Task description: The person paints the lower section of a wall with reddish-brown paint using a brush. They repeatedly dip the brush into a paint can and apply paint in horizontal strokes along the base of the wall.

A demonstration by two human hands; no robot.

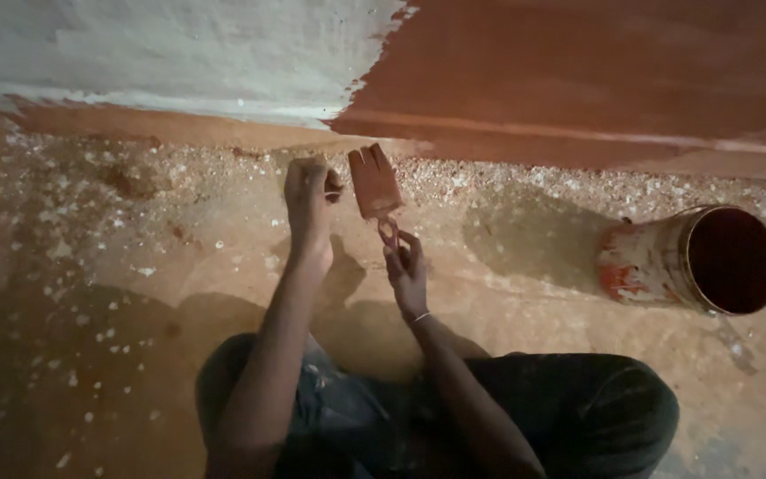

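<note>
Dim floor (135, 293), left hand (306, 200) fisted, contents hidden, right hand (407, 270) gripping paintbrush (375, 184)

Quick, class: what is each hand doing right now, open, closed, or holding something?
Left hand: closed in a fist; what it holds cannot be told.
Right hand: fingers closed on the handle of the paintbrush.
</note>
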